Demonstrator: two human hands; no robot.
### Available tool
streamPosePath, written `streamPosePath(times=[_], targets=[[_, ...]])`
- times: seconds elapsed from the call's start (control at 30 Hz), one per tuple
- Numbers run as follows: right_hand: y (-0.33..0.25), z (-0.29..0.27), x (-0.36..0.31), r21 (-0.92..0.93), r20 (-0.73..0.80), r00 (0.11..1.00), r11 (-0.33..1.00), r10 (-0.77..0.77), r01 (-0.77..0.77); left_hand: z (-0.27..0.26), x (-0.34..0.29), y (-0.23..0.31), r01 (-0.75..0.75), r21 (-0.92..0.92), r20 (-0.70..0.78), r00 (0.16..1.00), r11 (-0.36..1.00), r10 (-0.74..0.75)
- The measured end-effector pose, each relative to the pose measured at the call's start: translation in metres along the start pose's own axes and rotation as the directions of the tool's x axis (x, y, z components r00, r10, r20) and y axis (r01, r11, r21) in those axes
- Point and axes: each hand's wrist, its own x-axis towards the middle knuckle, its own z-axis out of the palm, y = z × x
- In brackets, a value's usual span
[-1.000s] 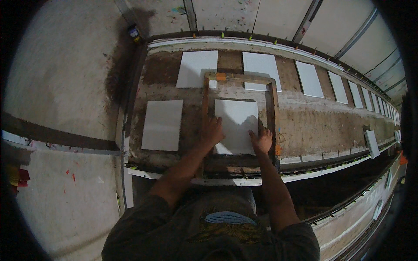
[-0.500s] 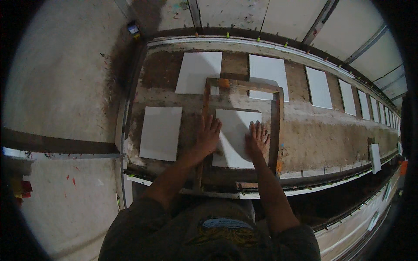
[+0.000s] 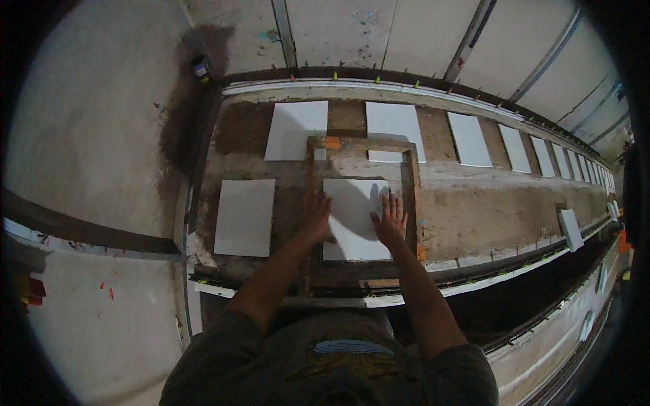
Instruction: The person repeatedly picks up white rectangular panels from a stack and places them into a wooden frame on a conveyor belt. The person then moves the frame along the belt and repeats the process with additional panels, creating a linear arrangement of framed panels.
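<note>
A rectangular wooden frame [image 3: 414, 196] lies on the long brown table, around a white rectangular sheet [image 3: 355, 233]. Its far part overlaps another white sheet [image 3: 393, 122]. Whether a mesh is stretched across the frame cannot be made out. My left hand [image 3: 316, 216] is flat at the left edge of the sheet inside the frame, fingers pointing away from me. At that sheet's right edge, my right hand [image 3: 391, 222] rests with fingers stretched and thumb apart. Both hands are open and hold nothing.
White sheets lie left of the frame [image 3: 244, 218] and beyond it [image 3: 296, 132]; several more run off to the right. One tilted sheet [image 3: 571, 230] overhangs the near table edge. Small clips [image 3: 377, 80] line the far rail. A small container [image 3: 200, 70] stands beyond the far left corner.
The whole view has shifted, so the table's far side sits lower in it. My right thumb now stands out from the fingers. Both hands remain over the same sheet.
</note>
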Motion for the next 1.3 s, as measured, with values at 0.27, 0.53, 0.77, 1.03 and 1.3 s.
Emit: streamPosePath(times=[0.27,0.53,0.77,1.03,1.3], targets=[[0.055,-0.048,-0.087,0.059,-0.145,0.937,0.948,0.318,-0.313,0.007,-0.091,-0.006,0.183,-0.684,-0.194,0.888,0.706,-0.418],[0.095,-0.012,-0.112,0.097,-0.168,0.915,0.930,0.367,-0.355,0.006,-0.108,0.002,0.425,-0.550,-0.051,0.842,0.719,-0.537],[0.073,-0.036,-0.111,0.197,-0.268,0.940,0.967,0.210,-0.159,-0.011,-0.109,0.000,0.318,-0.614,-0.211,0.816,0.722,-0.539],[0.069,-0.077,-0.091,0.229,-0.401,0.907,0.973,0.126,-0.034,-0.060,-0.093,0.010,0.127,-0.509,-0.536,0.727,0.851,-0.429],[0.136,-0.127,-0.053,0.335,-0.483,0.861,0.942,0.157,0.017,-0.129,-0.041,0.091,0.175,-0.705,-0.274,0.827,0.687,-0.492]])
